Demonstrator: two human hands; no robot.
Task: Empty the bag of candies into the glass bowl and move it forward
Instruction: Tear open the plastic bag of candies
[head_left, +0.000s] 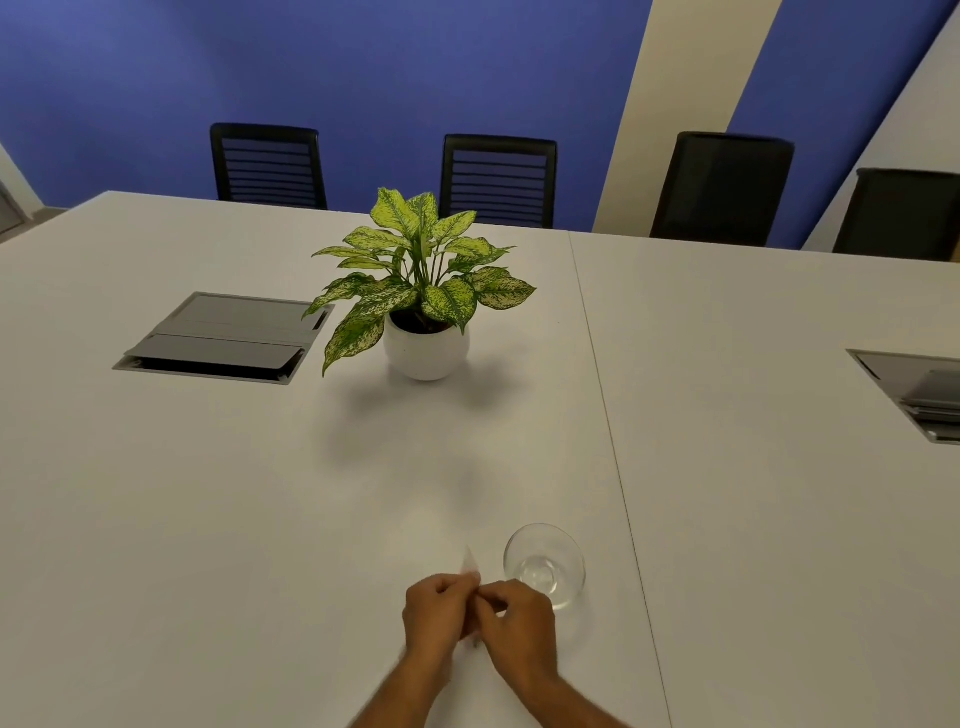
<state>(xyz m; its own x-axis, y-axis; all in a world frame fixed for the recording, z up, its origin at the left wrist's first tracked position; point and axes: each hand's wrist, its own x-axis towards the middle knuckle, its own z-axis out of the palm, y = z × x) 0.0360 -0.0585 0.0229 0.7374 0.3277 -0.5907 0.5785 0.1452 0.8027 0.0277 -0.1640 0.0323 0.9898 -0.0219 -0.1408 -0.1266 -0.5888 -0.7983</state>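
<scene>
Clear glass bowl (544, 565), white table (208, 493), green-speckled plant (421, 270), blue wall (363, 67)

— Glass bowl: condition and position?

— My glass bowl (545, 565) is clear, upright on its base and holds nothing. It stands on the white table (208, 519), on my side of the potted plant (423, 291) and well apart from it.

— The bag?

— The bag (471, 562) is thin and translucent. Only its top corner shows, sticking up just left of the bowl. I cannot make out its contents.
</scene>
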